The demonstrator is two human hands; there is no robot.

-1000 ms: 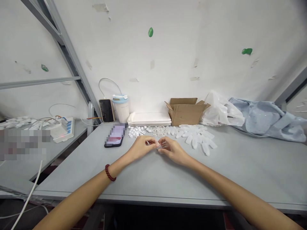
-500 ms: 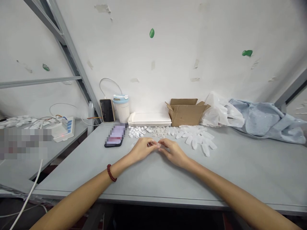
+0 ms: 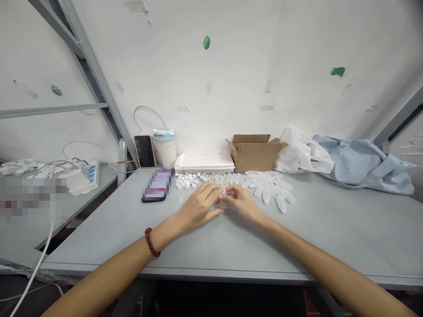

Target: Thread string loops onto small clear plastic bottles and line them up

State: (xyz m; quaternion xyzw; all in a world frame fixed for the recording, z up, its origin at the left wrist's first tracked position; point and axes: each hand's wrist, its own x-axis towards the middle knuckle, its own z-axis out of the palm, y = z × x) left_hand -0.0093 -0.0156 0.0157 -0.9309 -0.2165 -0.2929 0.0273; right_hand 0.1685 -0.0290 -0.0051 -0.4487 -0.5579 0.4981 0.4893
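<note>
The right hand (image 3: 243, 204) pinches a small, translucent, plastic-looking piece (image 3: 224, 205) at its fingertips, while the left hand (image 3: 198, 206), loosely spread, sits beside that pinch, where an uneven push could dislodge it.

The person at this grey table (image 3: 211, 251) pinches a small translucent piece (image 3: 224, 204) in the right hand (image 3: 240, 202); the left hand (image 3: 197, 207) has its fingertips by the piece's top, thumb spread apart. Just beyond lie white caps (image 3: 187, 181), pale rings (image 3: 218, 178) and frosted strips (image 3: 269, 187), a flapped cardboard box (image 3: 256, 157) behind.
</note>
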